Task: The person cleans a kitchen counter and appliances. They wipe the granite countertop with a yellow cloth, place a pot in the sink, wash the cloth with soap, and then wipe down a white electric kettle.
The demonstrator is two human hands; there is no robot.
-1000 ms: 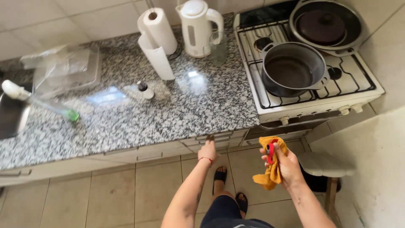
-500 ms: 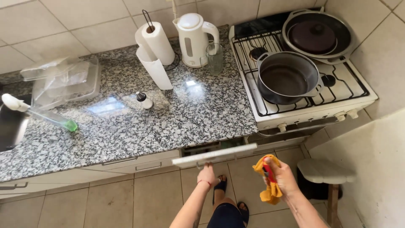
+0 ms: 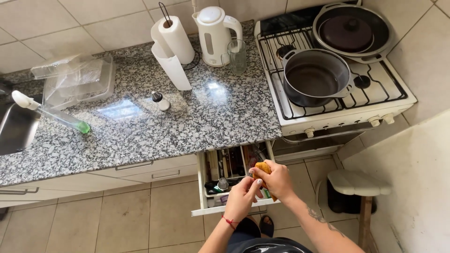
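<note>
A white cutlery drawer [image 3: 202, 187] stands pulled open below the granite counter [image 3: 140, 122], with several utensils lying in its compartments. Both my hands are over the open drawer. My right hand [image 3: 276, 180] is closed around a yellow-orange cloth [image 3: 263, 167]. My left hand [image 3: 243, 197] meets it from below, fingers pinched at a small thing held against the cloth; I cannot tell what that thing is.
A white gas stove [image 3: 337, 89] to the right carries a dark pot [image 3: 314, 79] and a lidded pan [image 3: 351, 30]. The counter holds a kettle [image 3: 213, 35], a glass [image 3: 236, 56], a paper towel roll [image 3: 173, 42], a small shaker [image 3: 160, 100], clear plastic containers [image 3: 75, 79]. A stool [image 3: 358, 182] stands at right.
The drawer, shut a second ago, has been pulled fully open. Both hands have come together over it, the cloth still in my right hand.
</note>
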